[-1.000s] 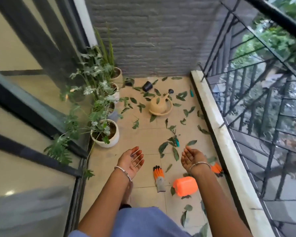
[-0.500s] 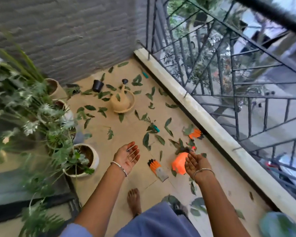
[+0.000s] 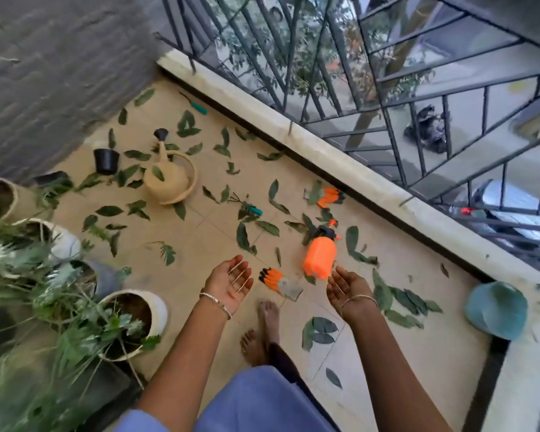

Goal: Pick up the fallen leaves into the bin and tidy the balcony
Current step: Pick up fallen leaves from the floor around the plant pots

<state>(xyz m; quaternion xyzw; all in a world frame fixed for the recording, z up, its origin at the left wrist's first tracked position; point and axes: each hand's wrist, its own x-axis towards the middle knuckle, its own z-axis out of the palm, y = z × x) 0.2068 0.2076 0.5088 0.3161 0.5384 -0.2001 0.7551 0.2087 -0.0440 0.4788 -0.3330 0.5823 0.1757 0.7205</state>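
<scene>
holding left hand (image 3: 231, 283) and right hand (image 3: 345, 286) spread, palms up, empty; leaves (image 3: 320, 330) litter floor; teal bin (image 3: 496, 310) beside parapet (image 3: 340, 160); bare tile (image 3: 200, 244) ahead.

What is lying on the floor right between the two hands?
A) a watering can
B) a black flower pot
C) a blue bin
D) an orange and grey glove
D: the orange and grey glove lies between the left hand and the right hand, both held palm up and empty.
</scene>
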